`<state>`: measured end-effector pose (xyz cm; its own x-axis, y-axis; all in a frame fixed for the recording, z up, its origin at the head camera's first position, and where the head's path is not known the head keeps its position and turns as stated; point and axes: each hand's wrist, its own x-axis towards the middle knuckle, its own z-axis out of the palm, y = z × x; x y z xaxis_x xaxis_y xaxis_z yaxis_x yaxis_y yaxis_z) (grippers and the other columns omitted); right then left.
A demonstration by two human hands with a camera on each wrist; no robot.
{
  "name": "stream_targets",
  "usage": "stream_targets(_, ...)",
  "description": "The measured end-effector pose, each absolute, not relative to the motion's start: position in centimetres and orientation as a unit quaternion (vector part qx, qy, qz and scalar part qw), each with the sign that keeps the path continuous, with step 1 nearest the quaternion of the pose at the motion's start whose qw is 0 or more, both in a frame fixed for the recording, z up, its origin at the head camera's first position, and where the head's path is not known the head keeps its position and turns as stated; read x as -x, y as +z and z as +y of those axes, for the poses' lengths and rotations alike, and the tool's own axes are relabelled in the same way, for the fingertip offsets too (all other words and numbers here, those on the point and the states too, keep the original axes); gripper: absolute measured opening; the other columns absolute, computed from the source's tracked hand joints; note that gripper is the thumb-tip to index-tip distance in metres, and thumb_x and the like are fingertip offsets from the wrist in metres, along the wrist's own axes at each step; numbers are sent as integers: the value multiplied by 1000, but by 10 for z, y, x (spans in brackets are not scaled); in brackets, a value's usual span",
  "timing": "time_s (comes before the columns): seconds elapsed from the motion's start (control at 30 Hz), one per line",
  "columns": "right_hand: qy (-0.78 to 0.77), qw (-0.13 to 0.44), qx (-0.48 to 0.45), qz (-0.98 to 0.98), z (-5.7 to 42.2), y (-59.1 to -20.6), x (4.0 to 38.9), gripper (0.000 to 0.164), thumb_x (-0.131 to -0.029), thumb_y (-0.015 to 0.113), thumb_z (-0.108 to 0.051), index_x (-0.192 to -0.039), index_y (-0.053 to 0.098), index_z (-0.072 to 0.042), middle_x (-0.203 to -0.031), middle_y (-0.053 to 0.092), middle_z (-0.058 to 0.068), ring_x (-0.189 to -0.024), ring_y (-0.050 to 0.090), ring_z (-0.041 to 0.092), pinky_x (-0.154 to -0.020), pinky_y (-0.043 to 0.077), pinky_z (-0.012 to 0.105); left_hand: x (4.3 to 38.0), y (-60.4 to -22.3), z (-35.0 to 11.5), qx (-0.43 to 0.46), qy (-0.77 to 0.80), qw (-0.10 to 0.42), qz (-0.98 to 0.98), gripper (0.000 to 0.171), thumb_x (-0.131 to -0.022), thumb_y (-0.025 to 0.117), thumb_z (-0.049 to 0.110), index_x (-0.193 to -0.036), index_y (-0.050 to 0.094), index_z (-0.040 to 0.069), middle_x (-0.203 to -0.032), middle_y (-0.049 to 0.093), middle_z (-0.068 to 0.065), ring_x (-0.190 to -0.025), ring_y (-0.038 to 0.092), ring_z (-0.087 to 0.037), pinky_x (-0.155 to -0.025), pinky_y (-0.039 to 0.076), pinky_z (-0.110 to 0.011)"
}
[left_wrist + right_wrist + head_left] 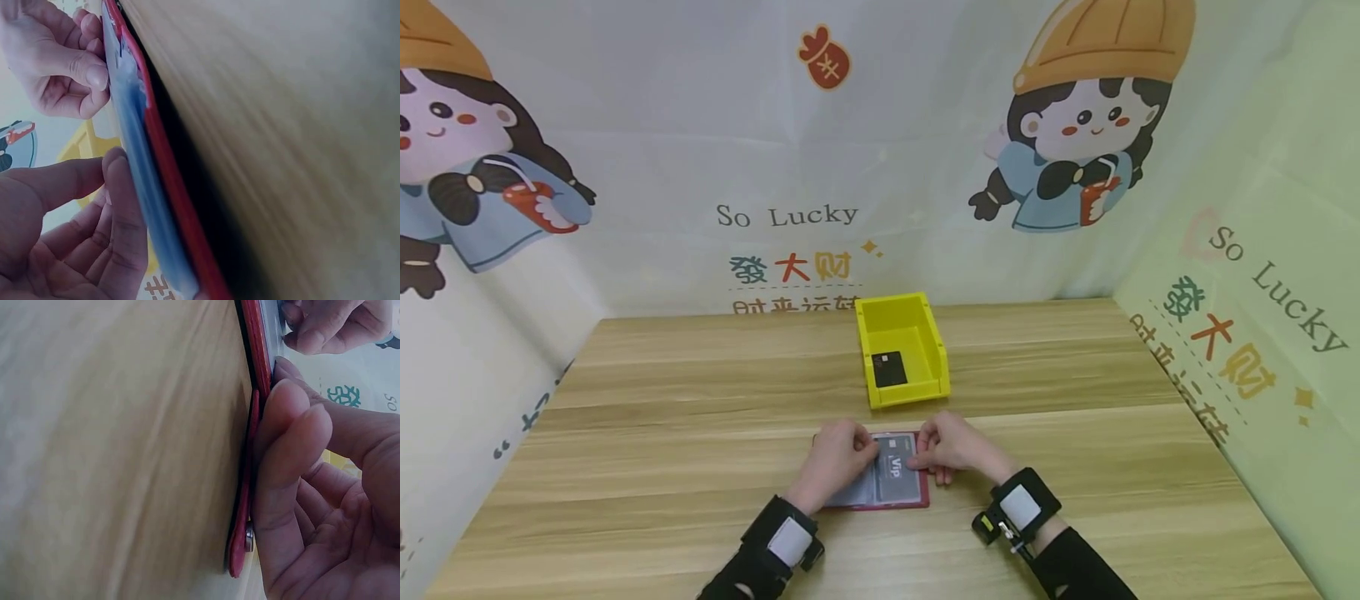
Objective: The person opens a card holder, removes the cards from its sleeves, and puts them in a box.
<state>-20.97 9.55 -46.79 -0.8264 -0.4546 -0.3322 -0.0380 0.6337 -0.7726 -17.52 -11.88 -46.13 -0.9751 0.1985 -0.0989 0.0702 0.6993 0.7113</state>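
Note:
A red card holder [924, 492] lies spread on the wooden table, its clear plastic sleeves [859, 493] facing up. Inside the right-hand sleeve sits a grey card [891, 479] marked "Vip". My left hand [835, 462] pinches the sleeve by the card's left edge, thumb and forefinger meeting there in the left wrist view. At the holder's right edge, my right hand [953, 446] grips with the thumb over the card. A red flap [242, 500] with a metal snap [249, 537] hangs beside the right fingers in the right wrist view.
Just behind the holder stands a yellow bin [943, 354], with a flat black card-like piece [890, 369] in it. Printed white cloth [925, 167] walls off the back and sides of the table [700, 400].

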Motion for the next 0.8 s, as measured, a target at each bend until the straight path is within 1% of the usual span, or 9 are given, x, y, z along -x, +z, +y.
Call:
stream_targets(0.07, -404, 259, 142, 866, 95, -468, 210, 24, -94, 80, -12, -77, 64, -6, -57, 58, -1, -44, 54, 8, -44, 44, 18, 176, -462, -120, -63, 391, 94, 914, 11, -97, 74, 9, -94, 77, -1, -71, 66, -2, -60, 58, -10, -55, 44, -22)
stream_targets(0.13, -403, 258, 144, 866, 95, -467, 210, 24, -94, 80, -12, -77, 64, -6, -57, 58, -1, -44, 53, 8, -44, 44, 18, 178, -463, -122, -55, 403, 102, 908, 12, -96, 75, 9, -89, 76, 0, -66, 65, -2, -57, 57, -10, -52, 41, -22)
stream_targets(0.3, -400, 261, 142, 867, 94, -465, 208, 25, -93, 80, -11, -76, 63, -6, -57, 58, 0, -44, 53, 8, -44, 43, 18, 181, -464, -124, -55, 416, 111, 901, 24, -96, 75, 11, -73, 74, 3, -54, 59, 3, -50, 52, -8, -49, 37, -21)
stream_targets(0.43, -398, 264, 139, 867, 93, -465, 208, 24, -93, 80, -10, -76, 63, -6, -57, 58, 0, -44, 53, 8, -44, 43, 18, 182, -465, -123, -51, 411, 118, 903, 30, -96, 75, 11, -67, 73, 3, -51, 56, 6, -48, 50, -6, -49, 37, -19)
stream_targets(0.6, -395, 267, 137, 868, 92, -465, 209, 25, -93, 80, -10, -76, 63, -6, -58, 58, 0, -44, 54, 8, -43, 43, 18, 182, -464, -122, -45, 417, 121, 900, 30, -95, 77, 10, -67, 74, 2, -52, 57, 6, -46, 49, -5, -48, 39, -19)
stream_targets(0.8, -390, 262, 136, 872, 90, -463, 208, 26, -93, 80, -10, -74, 62, -6, -58, 58, 0, -44, 53, 9, -43, 43, 18, 182, -463, -124, -34, 430, 135, 892, 23, -95, 76, 9, -74, 77, 1, -57, 63, 2, -49, 55, -6, -49, 45, -19)
